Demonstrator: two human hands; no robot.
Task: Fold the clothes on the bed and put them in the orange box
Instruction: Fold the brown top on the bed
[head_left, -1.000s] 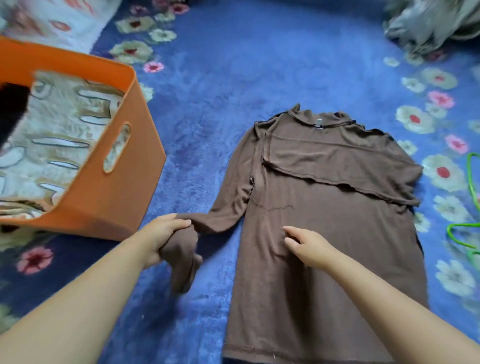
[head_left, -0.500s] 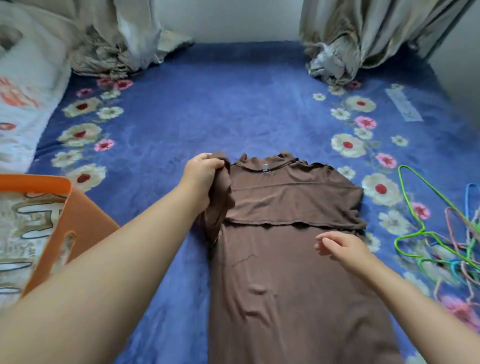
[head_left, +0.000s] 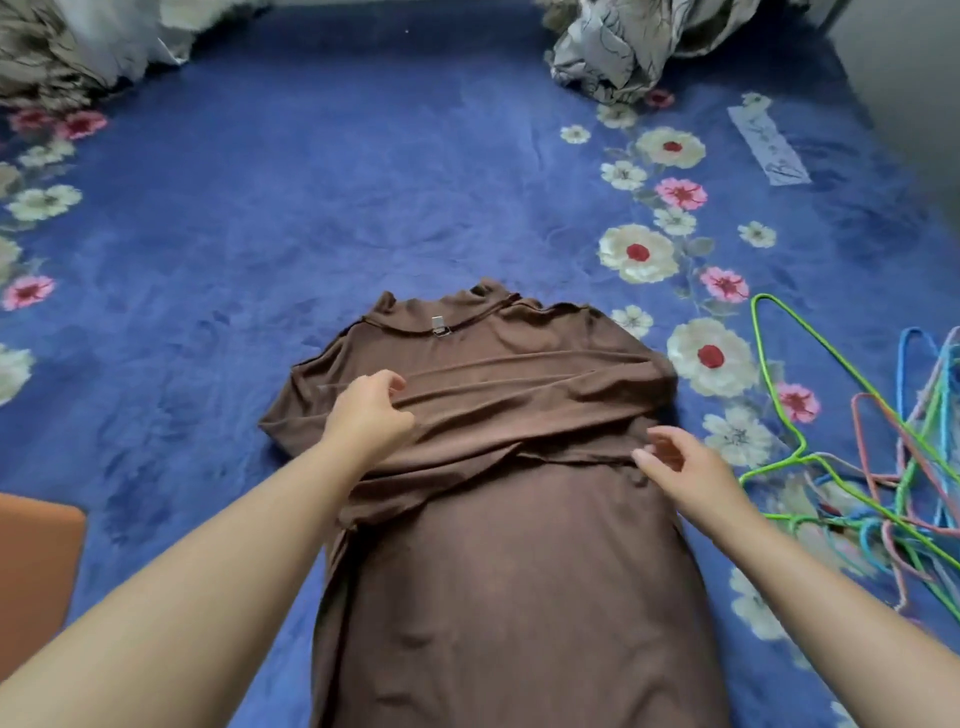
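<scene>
Head view: left hand (head_left: 370, 410) pinches the brown top's (head_left: 498, 571) folded sleeve; right hand (head_left: 680, 462) hovers, fingers apart. Coloured hangers (head_left: 883, 467) tangle just right, orange box (head_left: 36, 561) at left.

Garment (head_left: 509, 571) on bed (head_left: 322, 208), hangers (head_left: 883, 467) right.

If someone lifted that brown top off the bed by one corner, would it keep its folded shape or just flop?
Probably flop: the brown top looks thin and soft, wrinkling in ripples under the left hand. The sleeves folded across its chest lie loose, so they would likely slide open. It seems light, too; it lies flat on the blue blanket without pressing it down.
</scene>
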